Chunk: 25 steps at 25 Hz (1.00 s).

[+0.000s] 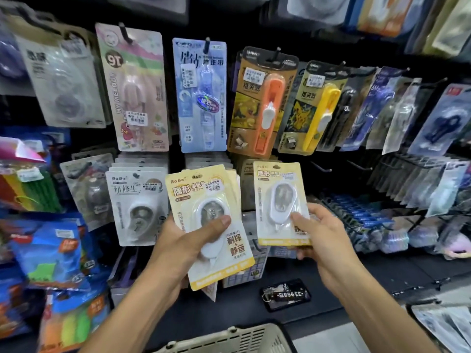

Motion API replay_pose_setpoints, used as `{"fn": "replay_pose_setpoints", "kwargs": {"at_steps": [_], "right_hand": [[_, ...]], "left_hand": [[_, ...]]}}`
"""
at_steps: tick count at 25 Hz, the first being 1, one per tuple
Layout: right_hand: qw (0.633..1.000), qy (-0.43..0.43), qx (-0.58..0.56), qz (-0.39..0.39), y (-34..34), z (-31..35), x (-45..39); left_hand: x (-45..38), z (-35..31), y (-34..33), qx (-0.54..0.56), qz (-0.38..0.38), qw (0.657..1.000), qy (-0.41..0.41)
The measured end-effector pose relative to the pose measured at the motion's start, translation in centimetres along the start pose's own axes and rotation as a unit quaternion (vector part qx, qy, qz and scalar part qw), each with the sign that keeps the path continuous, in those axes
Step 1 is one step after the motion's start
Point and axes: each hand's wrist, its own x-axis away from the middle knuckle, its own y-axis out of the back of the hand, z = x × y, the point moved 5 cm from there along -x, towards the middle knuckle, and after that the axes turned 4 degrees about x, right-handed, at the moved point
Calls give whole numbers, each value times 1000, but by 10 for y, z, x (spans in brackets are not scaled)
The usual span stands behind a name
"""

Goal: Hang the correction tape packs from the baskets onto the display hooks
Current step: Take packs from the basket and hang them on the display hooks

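**Yellow packs in both hands, hooks waiting**

The display wall (254,26) is filling the whole view, its upper row of hooks carrying long carded items and a lower row holding grey correction tape packs (136,200) to the left. Right of centre, that lower row is thinning out — at least two bare hooks (322,167) are jutting forward from the dark panel, and these look like the open room for hanging. Whether any yellow packs are already on a hook behind the hands I cannot tell.

Below, the rim of a basket (237,335) is showing at the bottom edge; its contents are hidden, so how many packs are left in it is unclear. A dark shelf ledge (382,273) is running beneath the hooks with a key tag (285,294) lying on it.

The left hand (183,240) is gripping a small fanned stack of yellow packs (209,225), thumb pressing across the front blister and fingers curling behind. The right hand (321,233) is pinching a single yellow pack (279,200) by its lower right part, thumb on the front, holding it upright just below the upper row's orange card.

The work seems to be in its middle: one pack is ready to go up, several are waiting. The neighbouring card edges are crowding close, so the hang hole will need a straight, careful approach onto a hook tip.
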Motion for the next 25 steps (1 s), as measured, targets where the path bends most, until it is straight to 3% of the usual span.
{"fn": "replay_pose_setpoints", "kwargs": {"at_steps": [3,10,13,15,18,21,25], "right_hand": [[998,-12,33,-49,16,-2,-9],[997,3,37,-65,13,-5,-9],[997,-45,18,-55,0,-12,-6],[998,20,62,14,-21,-10,8],[976,95,48,189,-67,-7,38],[986,92,14,137,-68,-10,32],[995,-2,-93,45,-38,-14,14]], "left_hand": [[1,3,4,-14,9,1000,10],[5,-3,7,3,8,1000,3],[7,-5,4,6,3,1000,3],[6,-4,0,3,-9,1000,1],[4,1,-5,-6,-15,1000,4],[2,6,-4,15,1,999,33],[1,5,3,49,-7,998,36]]}}
